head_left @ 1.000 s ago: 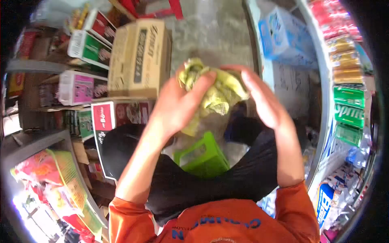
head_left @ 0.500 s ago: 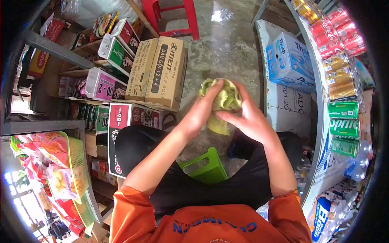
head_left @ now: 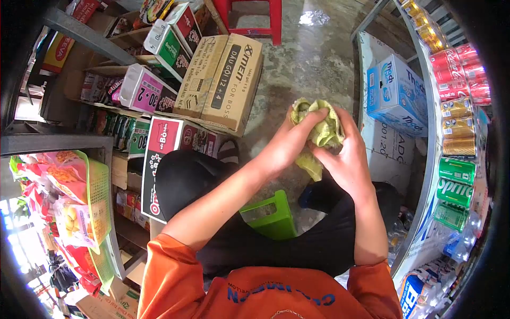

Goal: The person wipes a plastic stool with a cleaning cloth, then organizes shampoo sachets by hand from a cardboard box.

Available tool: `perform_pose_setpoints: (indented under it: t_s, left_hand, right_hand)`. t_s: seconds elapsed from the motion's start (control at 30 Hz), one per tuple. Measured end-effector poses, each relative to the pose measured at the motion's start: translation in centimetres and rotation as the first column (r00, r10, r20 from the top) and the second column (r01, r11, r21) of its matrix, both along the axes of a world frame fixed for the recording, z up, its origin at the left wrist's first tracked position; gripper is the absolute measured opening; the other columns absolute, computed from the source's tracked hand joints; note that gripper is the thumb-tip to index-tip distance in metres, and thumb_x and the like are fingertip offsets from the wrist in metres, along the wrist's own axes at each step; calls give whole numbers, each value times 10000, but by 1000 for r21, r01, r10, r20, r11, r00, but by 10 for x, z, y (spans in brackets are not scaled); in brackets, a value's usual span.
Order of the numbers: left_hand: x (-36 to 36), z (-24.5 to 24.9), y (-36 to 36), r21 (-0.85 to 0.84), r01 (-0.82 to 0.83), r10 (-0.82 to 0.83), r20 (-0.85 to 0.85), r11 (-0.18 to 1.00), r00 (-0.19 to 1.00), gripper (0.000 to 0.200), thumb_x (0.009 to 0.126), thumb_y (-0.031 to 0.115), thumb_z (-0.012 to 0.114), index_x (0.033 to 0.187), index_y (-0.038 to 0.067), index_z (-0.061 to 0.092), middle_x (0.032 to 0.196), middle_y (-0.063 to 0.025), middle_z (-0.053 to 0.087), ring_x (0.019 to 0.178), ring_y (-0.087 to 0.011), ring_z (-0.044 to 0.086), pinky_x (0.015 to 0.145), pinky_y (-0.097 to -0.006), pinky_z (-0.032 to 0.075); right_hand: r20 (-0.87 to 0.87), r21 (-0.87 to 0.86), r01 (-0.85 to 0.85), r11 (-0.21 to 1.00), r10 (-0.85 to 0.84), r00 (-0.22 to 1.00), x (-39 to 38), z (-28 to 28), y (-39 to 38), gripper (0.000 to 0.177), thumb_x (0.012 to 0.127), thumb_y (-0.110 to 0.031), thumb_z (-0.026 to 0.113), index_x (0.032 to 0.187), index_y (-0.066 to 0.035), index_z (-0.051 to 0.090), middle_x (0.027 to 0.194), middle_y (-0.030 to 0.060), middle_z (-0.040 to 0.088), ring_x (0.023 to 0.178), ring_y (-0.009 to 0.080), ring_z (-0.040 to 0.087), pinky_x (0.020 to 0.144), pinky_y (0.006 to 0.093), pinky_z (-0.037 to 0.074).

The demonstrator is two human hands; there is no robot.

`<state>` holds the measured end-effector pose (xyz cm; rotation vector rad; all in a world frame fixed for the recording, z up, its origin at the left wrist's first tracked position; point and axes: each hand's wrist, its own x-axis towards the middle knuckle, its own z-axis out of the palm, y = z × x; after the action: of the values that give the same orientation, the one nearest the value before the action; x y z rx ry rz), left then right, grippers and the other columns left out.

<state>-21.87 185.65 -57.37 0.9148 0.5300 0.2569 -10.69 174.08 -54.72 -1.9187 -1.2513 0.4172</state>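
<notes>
Between both hands, in front of my knees, is a pale yellow-green leafy vegetable (head_left: 328, 129) with crinkled, curled edges, like a loose head of cabbage. My left hand (head_left: 287, 142) grips it from the left, thumb pressed across its top. From the right, my right hand (head_left: 348, 151) is wrapped round it, with the thumb below and the fingers behind. A lighter green leaf (head_left: 309, 166) hangs down under the hands. The undersides of the fingers are hidden by the leaves.
A green plastic stool (head_left: 276, 215) stands between my legs. Cardboard cartons (head_left: 220, 85) and stacked packets fill the left side. A red stool (head_left: 275, 24) is ahead. On the right are a blue-white box (head_left: 396, 93) and a metal shelf with drink cans (head_left: 457, 178).
The view has shifted, so the surroundings sit differently in the frame. Both hands still hold the leafy vegetable, now turned a little, and the hanging leaf shows more narrowly.
</notes>
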Motion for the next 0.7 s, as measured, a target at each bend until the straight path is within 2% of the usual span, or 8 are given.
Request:
perform_pose_setpoints:
  t_s: [0.27, 0.33, 0.5, 0.6, 0.7]
  left_hand:
    - [-7, 3, -6, 20, -43, 43, -8, 999, 999, 463, 1034, 399, 554, 1304, 25, 590, 1203, -58, 656, 1113, -133, 600, 974, -303, 479]
    - [-15, 10, -10, -59, -30, 32, 27, 998, 999, 451, 1005, 315, 611, 1292, 1, 460, 1144, -81, 605, 1045, -131, 585, 909, -294, 495]
    - [-24, 11, -19, -126, -18, 15, -23, 992, 1000, 487, 1016, 298, 616, 1320, -28, 419, 1168, -105, 573, 1091, -141, 566, 941, -293, 482]
    - [-32, 11, -28, -138, -83, 91, 51, 987, 995, 509, 1010, 307, 630, 1325, -31, 417, 1173, -109, 576, 1085, -143, 568, 939, -290, 480]
    - [-39, 8, -30, -142, -122, 127, 25, 982, 992, 502, 1009, 303, 631, 1325, -25, 421, 1168, -99, 581, 1080, -135, 567, 938, -286, 478]
  right_hand:
    - [31, -12, -21, 1000, 21, 999, -5, 1, -6, 729, 708, -54, 794, 1377, -45, 503, 1265, 181, 592, 1173, 371, 626, 981, 422, 510]
    - [18, -54, -33, 998, 34, 999, -7, 4, -12, 736, 704, -54, 794, 1379, -46, 500, 1256, 183, 590, 1160, 377, 629, 968, 424, 516]
    - [22, -49, -82, 995, 83, 996, -12, 4, -21, 754, 684, -46, 795, 1381, -52, 509, 1235, 185, 591, 1128, 399, 629, 955, 434, 519]
    - [18, -52, -116, 992, 117, 993, -12, 6, -20, 753, 674, -36, 791, 1377, -56, 523, 1244, 182, 594, 1138, 398, 624, 962, 433, 516]
    - [63, -36, -171, 985, 173, 983, -16, 3, -16, 764, 667, -32, 794, 1381, -58, 521, 1235, 177, 597, 1134, 392, 631, 948, 429, 524]
